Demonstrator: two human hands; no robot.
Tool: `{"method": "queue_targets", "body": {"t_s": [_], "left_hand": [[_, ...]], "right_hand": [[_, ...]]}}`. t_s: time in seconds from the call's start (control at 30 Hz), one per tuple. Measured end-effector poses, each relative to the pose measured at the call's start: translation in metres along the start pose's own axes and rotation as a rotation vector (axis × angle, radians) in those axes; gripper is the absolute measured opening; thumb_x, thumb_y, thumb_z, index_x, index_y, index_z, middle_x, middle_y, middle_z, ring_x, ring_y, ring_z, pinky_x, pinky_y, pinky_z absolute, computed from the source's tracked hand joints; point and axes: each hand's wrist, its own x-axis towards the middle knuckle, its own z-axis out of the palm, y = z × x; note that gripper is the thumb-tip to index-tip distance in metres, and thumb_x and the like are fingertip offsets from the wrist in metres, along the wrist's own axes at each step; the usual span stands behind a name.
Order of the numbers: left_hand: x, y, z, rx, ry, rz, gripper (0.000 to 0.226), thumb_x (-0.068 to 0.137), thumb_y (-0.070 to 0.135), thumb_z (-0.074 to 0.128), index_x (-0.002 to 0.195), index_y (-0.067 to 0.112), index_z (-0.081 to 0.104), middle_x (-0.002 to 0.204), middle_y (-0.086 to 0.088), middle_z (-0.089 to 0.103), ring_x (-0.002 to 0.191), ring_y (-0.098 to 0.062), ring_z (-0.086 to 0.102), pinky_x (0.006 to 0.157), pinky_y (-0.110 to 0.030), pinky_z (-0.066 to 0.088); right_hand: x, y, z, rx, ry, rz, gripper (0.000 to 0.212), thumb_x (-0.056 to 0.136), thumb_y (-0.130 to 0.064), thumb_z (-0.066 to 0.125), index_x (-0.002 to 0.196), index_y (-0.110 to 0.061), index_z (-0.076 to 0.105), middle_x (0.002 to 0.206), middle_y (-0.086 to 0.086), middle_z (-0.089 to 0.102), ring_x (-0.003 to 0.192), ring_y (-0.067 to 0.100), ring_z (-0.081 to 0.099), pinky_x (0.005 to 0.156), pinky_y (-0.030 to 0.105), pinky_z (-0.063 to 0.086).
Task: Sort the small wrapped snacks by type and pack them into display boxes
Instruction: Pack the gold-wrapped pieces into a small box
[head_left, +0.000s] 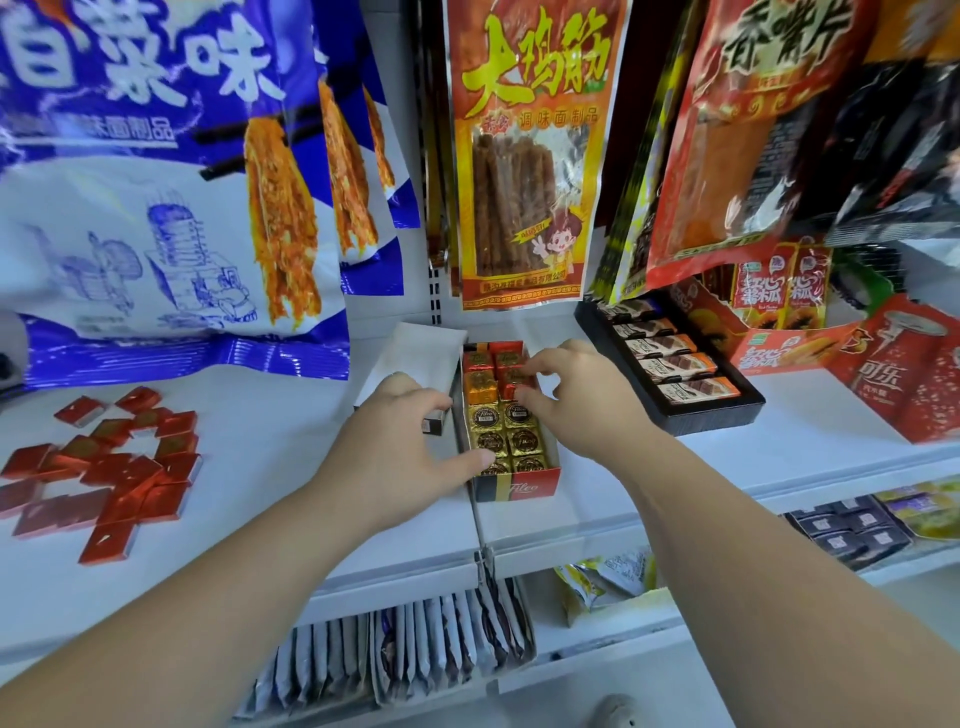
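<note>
A narrow red and black display box (519, 488) stands on the white shelf (291, 447). It holds gold-wrapped squares (506, 441) at the front, orange ones (480, 387) in the middle and red ones (506, 358) at the back. My left hand (410, 441) grips the box's left wall, thumb at its front corner. My right hand (576, 395) is over the box and pinches a red wrapped square (511, 387) between thumb and fingers. A loose heap of red wrapped squares (114, 467) lies on the shelf at the left.
A white box (415, 358) lies just left of the display box. A black tray of brown bars (670, 364) sits to the right, with red cartons behind it. Large snack bags (156, 182) hang above. More packets fill the lower shelf (415, 654).
</note>
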Motion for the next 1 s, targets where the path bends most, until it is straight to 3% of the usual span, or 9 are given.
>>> {"method": "queue_targets", "body": {"t_s": [0.1,0.2,0.3,0.43,0.53,0.6,0.73,0.87,1.0], "left_hand": [[-0.012,0.005,-0.001,0.017,-0.085,-0.011,0.070,0.067,0.065,0.075,0.126,0.030,0.060,0.101,0.011,0.054,0.085,0.001,0.051,0.071,-0.020,0.041],[-0.022,0.016,0.003,-0.022,-0.131,0.005,0.059,0.071,0.055,0.078,0.125,0.037,0.060,0.095,0.017,0.060,0.089,-0.002,0.057,0.075,-0.022,0.045],[-0.021,0.026,0.011,-0.087,-0.106,-0.049,0.052,0.077,0.041,0.079,0.125,0.029,0.063,0.080,0.014,0.062,0.080,-0.009,0.061,0.076,-0.029,0.052],[-0.010,0.036,0.028,-0.236,-0.070,-0.117,0.042,0.074,0.028,0.083,0.113,0.025,0.069,0.097,0.007,0.072,0.077,-0.007,0.068,0.077,-0.032,0.058],[-0.001,0.043,0.041,-0.304,-0.015,-0.130,0.040,0.070,0.025,0.086,0.108,0.023,0.072,0.099,0.006,0.073,0.079,-0.009,0.070,0.078,-0.034,0.058],[0.007,0.048,0.049,-0.322,0.011,-0.137,0.041,0.069,0.025,0.086,0.107,0.022,0.073,0.099,0.007,0.073,0.082,-0.011,0.071,0.080,-0.035,0.058],[0.024,0.057,0.067,-0.346,0.034,-0.158,0.047,0.071,0.021,0.085,0.116,0.019,0.070,0.101,0.001,0.075,0.087,-0.013,0.071,0.086,-0.035,0.056],[0.039,0.069,0.081,-0.336,0.071,-0.148,0.048,0.078,0.021,0.080,0.123,0.017,0.066,0.106,0.000,0.073,0.090,-0.016,0.069,0.082,-0.027,0.051],[0.052,0.074,0.091,-0.330,0.086,-0.163,0.052,0.081,0.023,0.077,0.130,0.015,0.062,0.113,-0.005,0.072,0.099,-0.020,0.067,0.091,-0.034,0.053]], "right_hand": [[-0.013,-0.001,-0.011,0.019,-0.096,0.014,0.035,0.083,-0.053,0.070,0.107,-0.028,0.070,0.097,-0.006,0.058,0.083,0.013,0.059,0.071,0.028,0.045],[-0.028,-0.003,-0.018,-0.005,-0.216,0.043,0.039,0.081,-0.055,0.069,0.109,-0.028,0.071,0.100,-0.008,0.062,0.084,0.011,0.058,0.080,0.031,0.052],[-0.040,0.002,-0.019,-0.014,-0.237,0.051,0.039,0.086,-0.049,0.068,0.119,-0.029,0.068,0.113,-0.007,0.066,0.081,0.010,0.055,0.084,0.030,0.051],[-0.048,0.013,-0.023,0.054,-0.225,0.055,0.041,0.090,-0.049,0.063,0.126,-0.030,0.063,0.117,-0.007,0.066,0.084,0.011,0.059,0.078,0.028,0.047],[-0.051,0.023,-0.030,0.111,-0.249,0.048,0.057,0.082,-0.058,0.068,0.133,-0.039,0.054,0.118,-0.014,0.063,0.091,0.008,0.063,0.074,0.028,0.047],[-0.052,0.032,-0.035,0.112,-0.254,0.045,0.057,0.075,-0.061,0.072,0.126,-0.043,0.057,0.113,-0.020,0.063,0.092,0.004,0.060,0.075,0.029,0.048],[-0.050,0.053,-0.040,-0.179,-0.095,0.020,0.051,0.073,-0.066,0.068,0.115,-0.038,0.066,0.111,-0.013,0.068,0.108,0.020,0.057,0.086,0.038,0.048],[-0.049,0.067,-0.046,-0.305,0.088,0.189,0.070,0.067,-0.078,0.066,0.120,-0.031,0.065,0.130,-0.005,0.057,0.125,0.030,0.040,0.098,0.050,0.039],[-0.041,0.088,-0.042,-0.300,0.039,0.362,0.090,0.060,-0.087,0.054,0.123,-0.023,0.060,0.142,0.007,0.044,0.134,0.039,0.033,0.105,0.056,0.037]]}}
